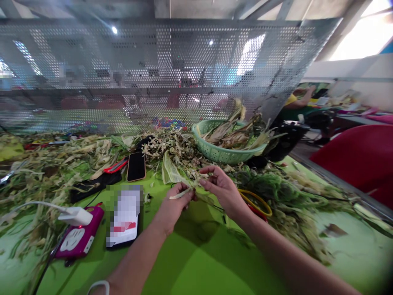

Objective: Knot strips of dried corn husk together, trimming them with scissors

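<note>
My left hand [176, 203] is closed in a pinch on a pale, dry corn husk strip [181, 193], whose narrow end sticks out over the fingers. My right hand [223, 190] is just to its right. Its thumb and index finger are apart, with the thumb tip close to the pale strands at the left fingertips. Beyond my left hand, a broad light-green husk piece [170, 170] spreads upward; whether it joins the held strip I cannot tell. Yellow and red rings [259, 201] lie partly behind my right wrist.
A green basket [211, 153] of husks stands behind my hands. Husk scraps [76, 157] cover the green table [196, 262]. At left are a lit phone [125, 217], a dark phone [136, 166], a red cutter [116, 165] and a purple power strip [75, 241]. Perforated metal [172, 61] rises behind.
</note>
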`<state>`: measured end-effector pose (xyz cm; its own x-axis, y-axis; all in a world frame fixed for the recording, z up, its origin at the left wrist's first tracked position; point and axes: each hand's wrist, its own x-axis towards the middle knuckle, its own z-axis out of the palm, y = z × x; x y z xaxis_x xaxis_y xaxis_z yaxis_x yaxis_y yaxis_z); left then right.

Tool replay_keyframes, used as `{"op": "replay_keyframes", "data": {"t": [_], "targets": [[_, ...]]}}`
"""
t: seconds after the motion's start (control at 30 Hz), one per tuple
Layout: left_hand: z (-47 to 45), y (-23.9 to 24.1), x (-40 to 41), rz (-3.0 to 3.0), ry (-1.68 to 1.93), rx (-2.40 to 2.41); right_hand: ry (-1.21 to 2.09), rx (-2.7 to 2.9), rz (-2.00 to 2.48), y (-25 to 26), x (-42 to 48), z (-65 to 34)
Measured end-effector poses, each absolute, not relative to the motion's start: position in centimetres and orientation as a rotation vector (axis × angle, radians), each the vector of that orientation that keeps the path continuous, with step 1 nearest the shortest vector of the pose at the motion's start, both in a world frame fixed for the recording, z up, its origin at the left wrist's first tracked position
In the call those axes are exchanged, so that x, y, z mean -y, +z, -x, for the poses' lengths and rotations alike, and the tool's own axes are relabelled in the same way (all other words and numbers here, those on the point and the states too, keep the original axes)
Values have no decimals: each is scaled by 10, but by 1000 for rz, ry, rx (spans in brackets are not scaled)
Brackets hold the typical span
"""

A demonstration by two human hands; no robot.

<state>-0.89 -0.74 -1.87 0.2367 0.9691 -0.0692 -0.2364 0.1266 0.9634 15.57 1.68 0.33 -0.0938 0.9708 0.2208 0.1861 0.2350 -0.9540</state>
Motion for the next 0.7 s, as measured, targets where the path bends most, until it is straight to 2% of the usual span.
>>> {"op": "replay_keyframes", "data": {"t": [0.23, 0.53, 0.7], "targets": [[10, -20, 4, -839, 1168, -849, 1172, 1681, 1093, 4, -12, -149], [11, -18, 4, -749, 1211, -821, 1012, 1766, 1168, -3, -19, -151], [12, -17, 4, -801, 1192, -826, 1241, 1593, 1127, 0, -17, -149]]}}
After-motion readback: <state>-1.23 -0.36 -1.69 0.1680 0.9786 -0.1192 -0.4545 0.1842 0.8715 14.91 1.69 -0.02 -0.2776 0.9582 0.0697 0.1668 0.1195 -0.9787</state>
